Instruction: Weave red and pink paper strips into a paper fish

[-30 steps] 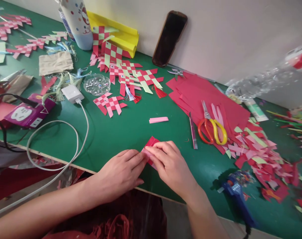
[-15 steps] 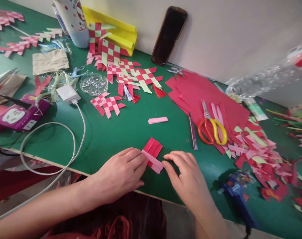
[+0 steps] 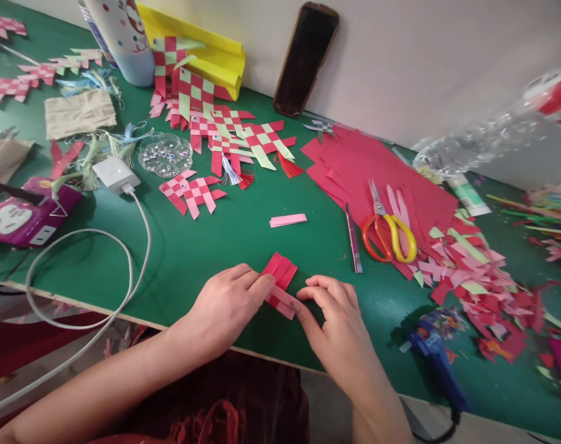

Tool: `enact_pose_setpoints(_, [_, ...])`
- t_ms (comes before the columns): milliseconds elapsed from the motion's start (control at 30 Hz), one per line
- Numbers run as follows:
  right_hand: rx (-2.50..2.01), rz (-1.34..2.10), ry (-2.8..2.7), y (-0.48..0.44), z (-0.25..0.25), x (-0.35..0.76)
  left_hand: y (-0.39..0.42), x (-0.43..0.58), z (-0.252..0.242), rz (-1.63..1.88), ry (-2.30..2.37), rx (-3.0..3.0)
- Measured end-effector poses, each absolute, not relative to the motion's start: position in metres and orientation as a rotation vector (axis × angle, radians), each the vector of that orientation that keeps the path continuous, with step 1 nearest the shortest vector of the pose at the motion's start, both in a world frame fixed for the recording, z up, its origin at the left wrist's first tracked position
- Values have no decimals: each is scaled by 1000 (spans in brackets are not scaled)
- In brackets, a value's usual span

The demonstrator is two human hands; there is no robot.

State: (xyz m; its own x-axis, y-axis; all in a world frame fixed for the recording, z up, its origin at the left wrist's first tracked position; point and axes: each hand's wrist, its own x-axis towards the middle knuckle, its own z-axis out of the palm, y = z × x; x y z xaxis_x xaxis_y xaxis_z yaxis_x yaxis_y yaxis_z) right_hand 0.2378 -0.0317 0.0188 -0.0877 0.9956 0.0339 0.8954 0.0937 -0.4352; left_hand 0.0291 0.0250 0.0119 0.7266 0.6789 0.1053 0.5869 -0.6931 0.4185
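A small weave of red and pink paper strips [image 3: 280,271] lies on the green table, its red strips pointing away from me and pink ones crossing near the front. My left hand [image 3: 232,305] is closed, thumb and fingers pinching the left end of the pink strips. At the right end, my right hand [image 3: 333,314] has its thumb on the pink strip, the fingers curled close above; the thumb covers that corner. Just beyond lies a loose folded pink strip [image 3: 288,220]. To the right are a craft knife [image 3: 353,237] and scissors [image 3: 386,228] with red and yellow handles.
Red paper sheets [image 3: 336,163] and a heap of paper scraps [image 3: 484,283] lie at the right, near a blue glue gun [image 3: 435,351]. Finished woven paper fish [image 3: 197,92] fill the back left. A white cable [image 3: 137,246] loops at the left. A phone [image 3: 306,58] leans against the wall.
My left thumb has come up onto the pink strip, and my right thumb has moved in onto its right end. The whole view has shifted slightly.
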Motion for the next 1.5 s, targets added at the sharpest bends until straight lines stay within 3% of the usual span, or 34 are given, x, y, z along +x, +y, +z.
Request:
enact_pose_setpoints(467, [-1745,510,-2040,-30,30,225,24,29,6,465,1032,2468])
enact_pose_setpoints(900, [-1413,540,-2179,-9,44,214,27,24,19,335,943,2360])
enact_pose_setpoints(1167, [-1702,337,-2177,24,29,235,25,23,17,323,954,2381])
enact_pose_setpoints(1500, [-1839,445,-2210,31,24,226,26,24,15,443,942,2422])
